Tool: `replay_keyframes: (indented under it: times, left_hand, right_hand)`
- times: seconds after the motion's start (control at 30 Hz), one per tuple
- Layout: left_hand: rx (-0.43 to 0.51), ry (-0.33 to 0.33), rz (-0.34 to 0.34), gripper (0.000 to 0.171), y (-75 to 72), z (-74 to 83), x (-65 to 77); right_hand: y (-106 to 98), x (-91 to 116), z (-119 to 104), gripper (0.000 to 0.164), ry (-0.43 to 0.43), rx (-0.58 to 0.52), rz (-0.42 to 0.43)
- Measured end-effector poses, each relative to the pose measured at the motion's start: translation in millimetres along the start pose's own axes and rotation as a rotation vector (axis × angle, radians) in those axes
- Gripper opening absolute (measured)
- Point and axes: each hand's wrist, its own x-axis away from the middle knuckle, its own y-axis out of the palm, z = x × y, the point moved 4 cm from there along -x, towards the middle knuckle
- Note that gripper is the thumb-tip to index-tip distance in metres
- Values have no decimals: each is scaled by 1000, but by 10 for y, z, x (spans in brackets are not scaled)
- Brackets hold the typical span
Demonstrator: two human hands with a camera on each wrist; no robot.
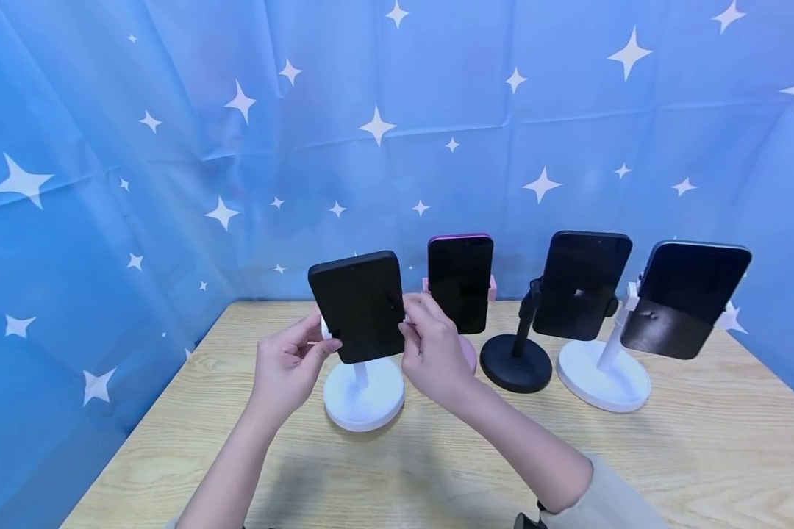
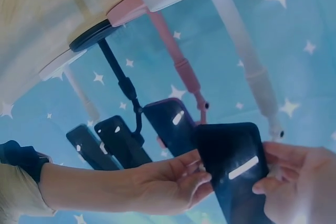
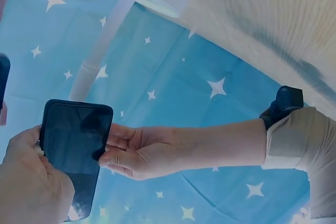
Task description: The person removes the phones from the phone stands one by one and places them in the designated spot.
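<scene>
A black smartphone (image 1: 359,308) stands tilted in front of the white phone stand (image 1: 364,400), whose clamp shows as small white bits at both phone edges. My left hand (image 1: 292,361) pinches the phone's left edge beside the clamp, thumb at the front and fingers behind. On the opposite edge my right hand (image 1: 434,351) grips with bent fingers and thumb, close to the other white clamp end. In the left wrist view the phone (image 2: 233,166) sits between both hands, below the stand's pole (image 2: 247,61). The phone hides most of the clamp.
To the right stand a pink stand with a phone (image 1: 460,279), a black stand (image 1: 516,364) with a phone (image 1: 582,286), and another white stand (image 1: 605,376) with a phone (image 1: 688,294). A blue star-patterned curtain (image 1: 437,169) hangs behind the wooden table (image 1: 251,397).
</scene>
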Motion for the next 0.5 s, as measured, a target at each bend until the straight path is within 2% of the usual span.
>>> replay_keyframes:
  times: [0.17, 0.5]
  left_hand:
    - [38, 15, -29, 37, 13, 110, 43]
    - [114, 47, -91, 36, 104, 281, 75]
  right_hand:
    - [-118, 70, -59, 34, -12, 23, -11]
    - [-318, 214, -147, 41, -88, 32, 37]
